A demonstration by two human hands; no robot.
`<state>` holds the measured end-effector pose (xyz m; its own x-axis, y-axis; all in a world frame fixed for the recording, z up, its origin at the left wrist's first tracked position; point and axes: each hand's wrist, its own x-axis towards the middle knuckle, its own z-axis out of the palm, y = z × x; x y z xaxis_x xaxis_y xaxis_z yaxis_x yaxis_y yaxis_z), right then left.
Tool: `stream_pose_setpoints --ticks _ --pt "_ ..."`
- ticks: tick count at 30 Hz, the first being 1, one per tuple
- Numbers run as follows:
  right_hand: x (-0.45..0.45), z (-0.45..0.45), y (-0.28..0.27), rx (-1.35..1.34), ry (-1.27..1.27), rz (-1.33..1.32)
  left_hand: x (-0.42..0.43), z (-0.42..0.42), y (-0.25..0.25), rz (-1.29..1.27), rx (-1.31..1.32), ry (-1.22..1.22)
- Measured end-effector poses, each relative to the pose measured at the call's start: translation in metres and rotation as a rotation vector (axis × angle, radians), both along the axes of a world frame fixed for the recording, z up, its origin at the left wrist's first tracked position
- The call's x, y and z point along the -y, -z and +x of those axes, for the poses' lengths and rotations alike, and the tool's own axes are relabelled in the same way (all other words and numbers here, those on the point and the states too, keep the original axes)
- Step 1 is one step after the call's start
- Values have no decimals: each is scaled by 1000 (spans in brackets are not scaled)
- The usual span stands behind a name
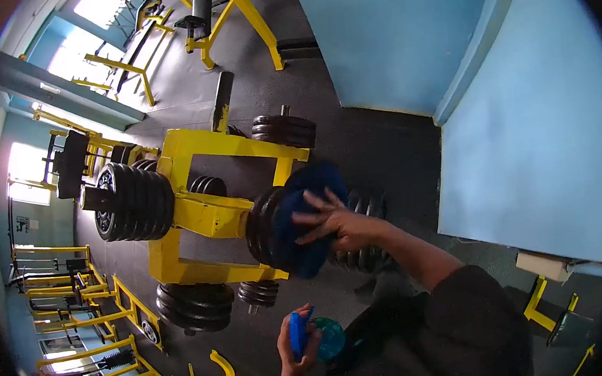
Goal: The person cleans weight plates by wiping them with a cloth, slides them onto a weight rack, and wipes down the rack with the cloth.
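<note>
My right hand (339, 226) lies with spread fingers on a dark blue cloth (312, 258), which drapes over the face of the black weight plates (260, 226). These plates hang on a peg of a yellow weight rack (207, 213). Lower down, my left hand (295, 344) is closed around a spray bottle with a blue trigger head (299, 335) and a see-through teal body (330, 339). The bottle is held apart from the rack.
More plate stacks sit on the rack's other pegs, including one at the left (136, 201) and one below (196, 306). A light blue wall (523, 135) rises on the right. Yellow gym machines (77, 304) stand on the dark floor (350, 89) beyond.
</note>
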<state>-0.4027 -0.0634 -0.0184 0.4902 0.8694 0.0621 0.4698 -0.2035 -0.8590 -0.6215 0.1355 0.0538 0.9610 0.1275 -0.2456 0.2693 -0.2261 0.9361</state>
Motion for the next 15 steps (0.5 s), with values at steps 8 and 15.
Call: stream_pose_setpoints --ticks 8,15 --pt "-21 -24 159 -688 505 736 8 -4 20 -161 35 -84" --pt "-83 -137 171 -987 787 318 25 -11 16 9 -236 -173"
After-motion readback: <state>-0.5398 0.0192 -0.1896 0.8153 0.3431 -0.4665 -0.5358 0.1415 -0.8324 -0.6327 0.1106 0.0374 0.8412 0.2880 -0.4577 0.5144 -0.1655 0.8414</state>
